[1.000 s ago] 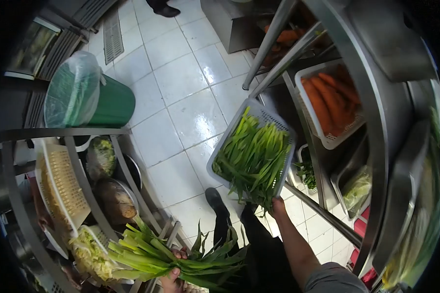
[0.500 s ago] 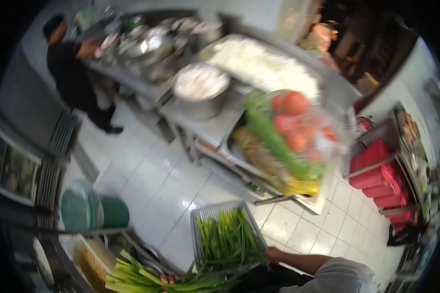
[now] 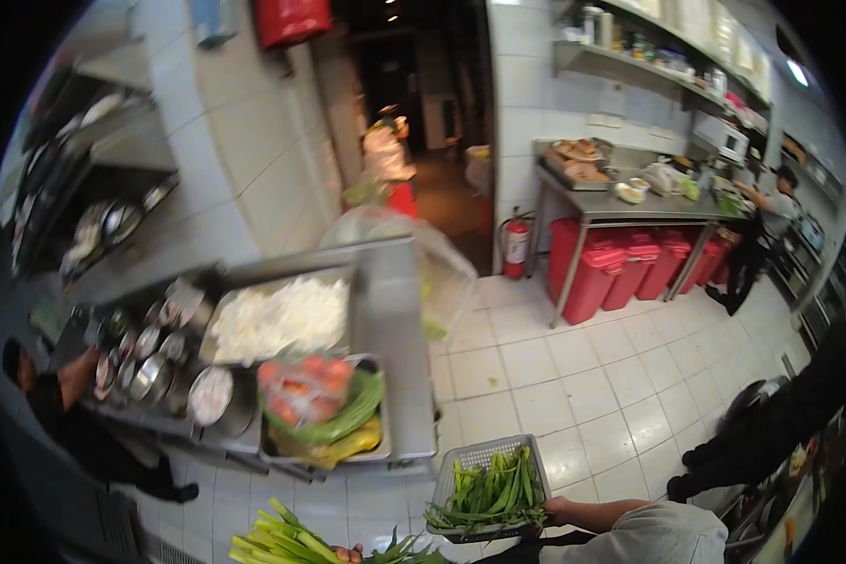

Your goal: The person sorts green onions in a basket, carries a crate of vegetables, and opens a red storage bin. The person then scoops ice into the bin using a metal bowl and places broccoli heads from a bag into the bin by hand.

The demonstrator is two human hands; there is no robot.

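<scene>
At the bottom edge, my left hand is closed around a bunch of long green stalks, pale and thick at the left end and leafy at the right. My right hand grips the right side of a grey slotted plastic basket. Inside the basket lie long green leafy vegetables, some hanging over its near rim. The basket is held above the tiled floor, in front of my body.
To the left, a steel counter carries a tray of chopped white food, bagged tomatoes and pots. Red bins stand under a far table, by a fire extinguisher. One person works left, another far right; dark-clothed legs stand near right.
My view has swung to the right, bringing the doorway, bins and far table into sight. Both hands still hold the stalks and the basket.
</scene>
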